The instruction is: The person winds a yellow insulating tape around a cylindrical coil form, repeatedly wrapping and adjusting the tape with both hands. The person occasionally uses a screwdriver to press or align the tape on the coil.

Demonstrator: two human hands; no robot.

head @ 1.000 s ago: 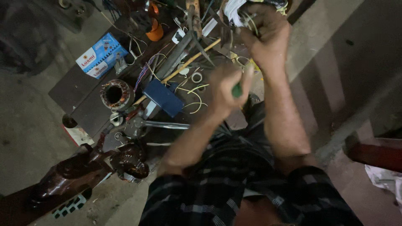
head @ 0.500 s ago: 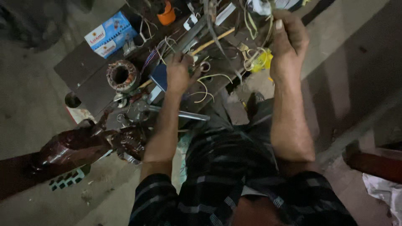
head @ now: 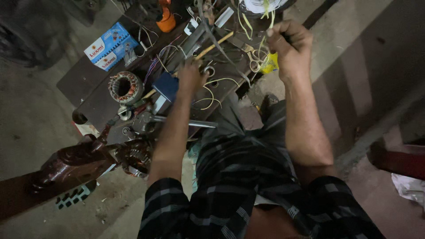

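Note:
My right hand (head: pixel 288 44) is raised over the far right of the low dark worktable (head: pixel 95 99), fingers closed around a bundle of thin yellow and white wires (head: pixel 265 17) that hang from a coil at the top edge. A yellow scrap (head: pixel 269 64) dangles just below that fist. My left hand (head: pixel 191 75) rests on the table among loose wires, fingertips at a small metal ring (head: pixel 209 70); whether it grips anything is hidden. A dark blue block (head: pixel 166 85) lies just left of it.
A copper-wound motor stator (head: pixel 126 87) sits on the table's left part. A blue and white box (head: pixel 110 46) and an orange cup (head: pixel 166 21) lie further back. A metal rod (head: pixel 186 121) crosses the near edge. A reddish-brown motor housing (head: pixel 73 163) stands at lower left.
My left hand dropped from in front of me to the table by the blue block. My right hand stayed up at the wires. The view shifted.

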